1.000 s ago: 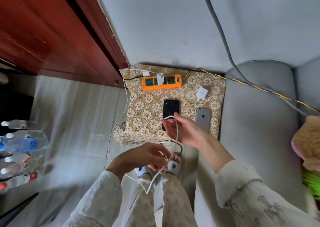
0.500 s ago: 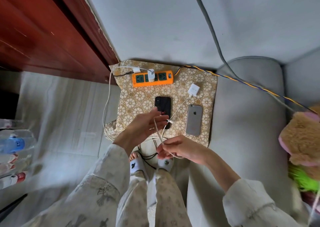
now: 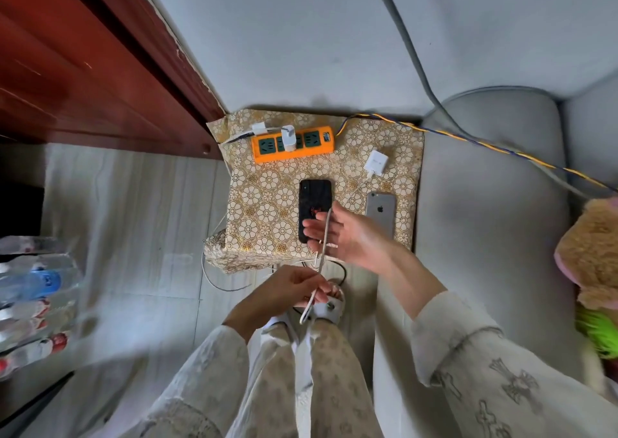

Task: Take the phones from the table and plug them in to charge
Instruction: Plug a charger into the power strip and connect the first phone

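Seen from above, a person sits beside a small table [image 3: 267, 200] draped in a gold floral cloth. Two phones lie on it, both unplugged: a black phone [image 3: 314, 203] near the middle and a silver phone [image 3: 381, 208] just to its right. Behind them sits an orange power strip [image 3: 293, 144] with one white charger [image 3: 288, 137] plugged in; a second white adapter [image 3: 377, 163] lies loose nearby.

A white cable [image 3: 321, 247] runs taut between the hands. The left hand [image 3: 284, 295], below the table edge, pinches the cable between curled fingers. The right hand [image 3: 341, 237], palm up with fingers relaxed and spread, hovers over the black phone's near end, the cable draped across it.

To do this step well, likely find the cable's free connector first, untangle the slack, then steady the phone while seating the plug straight.
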Action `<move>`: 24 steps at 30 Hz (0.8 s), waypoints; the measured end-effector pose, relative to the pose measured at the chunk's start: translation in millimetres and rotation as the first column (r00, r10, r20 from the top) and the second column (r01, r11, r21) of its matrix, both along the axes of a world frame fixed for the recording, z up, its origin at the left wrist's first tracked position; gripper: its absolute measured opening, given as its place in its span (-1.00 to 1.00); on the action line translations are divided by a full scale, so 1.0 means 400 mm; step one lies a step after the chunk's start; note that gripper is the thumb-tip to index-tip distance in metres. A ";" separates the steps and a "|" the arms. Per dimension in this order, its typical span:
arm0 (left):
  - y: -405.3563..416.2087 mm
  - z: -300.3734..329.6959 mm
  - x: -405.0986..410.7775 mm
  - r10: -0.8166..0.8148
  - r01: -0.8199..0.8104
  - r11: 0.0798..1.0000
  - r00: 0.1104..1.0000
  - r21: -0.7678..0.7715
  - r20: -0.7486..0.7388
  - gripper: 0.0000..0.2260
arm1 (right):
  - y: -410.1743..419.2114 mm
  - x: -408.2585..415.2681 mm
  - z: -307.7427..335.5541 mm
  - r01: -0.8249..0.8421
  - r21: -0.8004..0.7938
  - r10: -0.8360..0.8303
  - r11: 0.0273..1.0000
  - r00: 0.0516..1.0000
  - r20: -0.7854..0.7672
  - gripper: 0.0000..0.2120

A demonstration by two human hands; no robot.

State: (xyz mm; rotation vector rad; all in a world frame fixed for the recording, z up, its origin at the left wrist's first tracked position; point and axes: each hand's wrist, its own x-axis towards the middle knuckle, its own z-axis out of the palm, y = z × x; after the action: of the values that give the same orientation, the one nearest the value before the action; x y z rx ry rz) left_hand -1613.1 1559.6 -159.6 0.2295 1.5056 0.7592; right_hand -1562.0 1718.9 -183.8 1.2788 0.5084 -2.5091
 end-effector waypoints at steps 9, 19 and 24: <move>0.006 -0.170 -0.032 -0.086 0.059 0.992 0.966 -0.113 -0.243 -0.78 | 0.056 -0.021 -0.125 0.027 0.427 -0.077 0.904 0.992 0.099 -0.79; 0.118 -0.378 -0.110 0.131 -0.263 0.958 0.760 -0.117 -0.637 -0.72 | 0.048 -0.045 -0.284 -0.046 0.510 -0.108 0.859 0.958 0.267 -0.82; 0.172 -0.411 -0.090 0.244 -0.380 0.911 0.808 -0.158 -0.537 -0.62 | 0.052 -0.014 -0.315 -0.310 0.662 0.065 0.682 0.928 0.368 -0.80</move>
State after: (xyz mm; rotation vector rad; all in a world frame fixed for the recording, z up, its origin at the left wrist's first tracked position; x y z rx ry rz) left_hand -1649.2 1628.4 -323.8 -0.0319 2.1709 0.7874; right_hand -1567.6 1739.9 -309.9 1.7217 1.5514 -1.8956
